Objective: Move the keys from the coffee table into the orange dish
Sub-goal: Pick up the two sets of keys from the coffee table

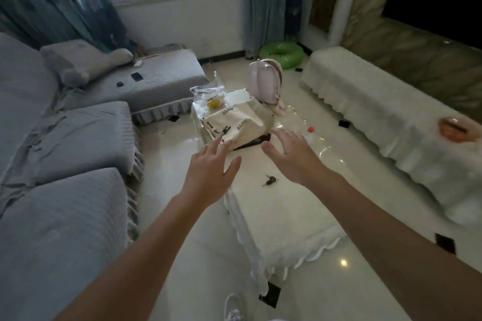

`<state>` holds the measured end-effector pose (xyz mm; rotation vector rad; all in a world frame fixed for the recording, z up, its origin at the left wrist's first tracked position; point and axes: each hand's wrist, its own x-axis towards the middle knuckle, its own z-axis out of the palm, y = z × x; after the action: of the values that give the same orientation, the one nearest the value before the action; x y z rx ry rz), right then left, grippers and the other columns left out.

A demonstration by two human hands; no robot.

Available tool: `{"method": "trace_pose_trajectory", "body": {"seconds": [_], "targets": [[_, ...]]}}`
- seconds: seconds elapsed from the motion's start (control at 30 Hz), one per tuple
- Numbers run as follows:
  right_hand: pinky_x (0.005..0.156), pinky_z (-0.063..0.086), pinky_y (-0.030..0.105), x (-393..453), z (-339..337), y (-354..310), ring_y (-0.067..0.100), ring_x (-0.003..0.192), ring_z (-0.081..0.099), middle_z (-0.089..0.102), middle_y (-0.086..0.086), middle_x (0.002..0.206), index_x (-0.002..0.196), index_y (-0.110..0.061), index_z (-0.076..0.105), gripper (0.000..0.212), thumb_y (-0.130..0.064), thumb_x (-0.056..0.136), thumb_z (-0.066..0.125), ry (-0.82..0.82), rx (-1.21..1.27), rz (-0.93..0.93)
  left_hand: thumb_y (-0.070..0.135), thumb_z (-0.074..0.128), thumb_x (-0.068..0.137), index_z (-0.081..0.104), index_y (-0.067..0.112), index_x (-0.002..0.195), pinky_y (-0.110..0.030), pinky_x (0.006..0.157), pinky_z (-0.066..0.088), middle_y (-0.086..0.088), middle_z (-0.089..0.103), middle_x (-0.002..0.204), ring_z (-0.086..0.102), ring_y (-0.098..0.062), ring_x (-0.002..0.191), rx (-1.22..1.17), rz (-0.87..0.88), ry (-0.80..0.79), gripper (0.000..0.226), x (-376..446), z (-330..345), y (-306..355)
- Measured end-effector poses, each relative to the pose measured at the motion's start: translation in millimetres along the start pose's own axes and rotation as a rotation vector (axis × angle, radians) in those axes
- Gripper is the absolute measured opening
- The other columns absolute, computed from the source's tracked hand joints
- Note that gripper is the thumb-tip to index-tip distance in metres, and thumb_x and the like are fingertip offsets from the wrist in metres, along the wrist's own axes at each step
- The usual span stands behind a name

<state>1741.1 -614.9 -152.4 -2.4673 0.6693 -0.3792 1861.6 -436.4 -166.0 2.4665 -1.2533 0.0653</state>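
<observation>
**Keys on worktop, both hands empty**

I see the small dark bunch of keys (270,180) lying on the cream cloth-covered worktop (281,219), between my left hand (208,164) and right hand (292,154). Each grip is released, fingers spread. The orange dish (456,129) sits well apart on the white-draped bench (378,112).

The small dark bunch of keys (270,180) on the white-clothed coffee table (281,221) was too small to count. The translucent orange dish (458,130) was blurred and clipped by the right edge. A white shoe (233,308) was cut off at the bottom edge.
</observation>
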Motion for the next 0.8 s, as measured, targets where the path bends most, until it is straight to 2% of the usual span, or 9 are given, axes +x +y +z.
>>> {"method": "trace_pose_trajectory", "body": {"seconds": [0.1,0.2,0.57,0.8], "targets": [[0.113,0.021,0.041,21,1,2,0.026,0.138,0.029,0.04,0.005,0.149,0.143,-0.018,0.037,0.063,-0.056,0.092,0.037,0.023,-0.029,0.054,0.056,0.031,0.095,0.033,0.024,0.147,-0.047,0.114,0.028,-0.008,0.032,0.156,0.029,-0.028,0.142,-0.028,0.062,-0.043,0.061,41,3,-15],[0.11,0.026,0.045,30,0,10,0.029,0.133,0.035,0.044,0.005,0.146,0.142,-0.019,0.038,0.066,-0.06,0.09,0.034,0.038,-0.048,0.14,0.059,0.028,0.094,0.033,0.025,0.147,-0.049,0.115,0.026,-0.006,0.03,0.157,0.026,-0.029,0.143,-0.048,0.115,-0.084,0.063,71,13,-16],[0.11,0.027,0.046,63,-15,76,0.026,0.137,0.03,0.04,0.003,0.149,0.142,-0.021,0.037,0.068,-0.065,0.089,0.031,0.129,-0.063,0.295,0.059,0.027,0.094,0.032,0.027,0.144,-0.046,0.111,0.028,-0.005,0.035,0.154,0.031,-0.028,0.14,-0.061,0.3,-0.193,0.06,156,71,28],[0.112,0.024,0.045,117,-7,128,0.025,0.139,0.028,0.037,0.004,0.151,0.143,-0.02,0.035,0.071,-0.065,0.089,0.029,0.095,0.038,0.335,0.057,0.03,0.095,0.036,0.026,0.145,-0.045,0.112,0.027,-0.003,0.035,0.154,0.032,-0.027,0.14,0.024,0.282,-0.202,0.059,213,85,32]]}}
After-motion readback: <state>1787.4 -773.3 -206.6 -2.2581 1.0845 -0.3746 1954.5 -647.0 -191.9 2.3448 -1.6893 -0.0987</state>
